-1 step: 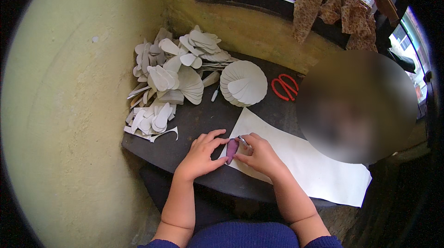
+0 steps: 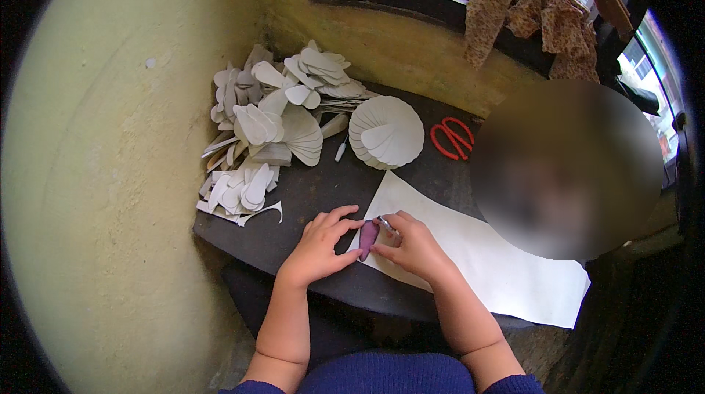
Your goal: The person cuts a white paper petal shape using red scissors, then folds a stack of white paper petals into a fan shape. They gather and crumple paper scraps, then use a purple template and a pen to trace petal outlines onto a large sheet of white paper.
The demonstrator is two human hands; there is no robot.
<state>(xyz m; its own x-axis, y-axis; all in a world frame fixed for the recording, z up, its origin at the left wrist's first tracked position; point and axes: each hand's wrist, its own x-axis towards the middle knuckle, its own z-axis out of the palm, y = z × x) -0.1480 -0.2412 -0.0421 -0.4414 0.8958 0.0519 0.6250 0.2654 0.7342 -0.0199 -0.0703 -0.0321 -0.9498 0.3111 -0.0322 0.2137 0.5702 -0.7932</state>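
A small purple sole-shaped template (image 2: 369, 240) lies on the left corner of a long white sheet (image 2: 507, 276). My left hand (image 2: 323, 243) steadies it, index finger at its upper end and thumb near its lower end, the other fingers spread. Against the template's right side, my right hand (image 2: 407, 243) pinches a slim silvery pen (image 2: 385, 223), whose tip is by the upper edge. The right thumb touches the template's lower right side. Most of the pen is hidden by the fingers.
On the dark table (image 2: 308, 188) stand heaps of cut white sole-shaped pieces (image 2: 257, 126) and a round fanned stack (image 2: 387, 133). Between them lies a white pen (image 2: 341, 152). Red-handled scissors (image 2: 452, 138) lie farther right. A yellowish wall (image 2: 117, 174) borders the left; a blurred patch covers the right.
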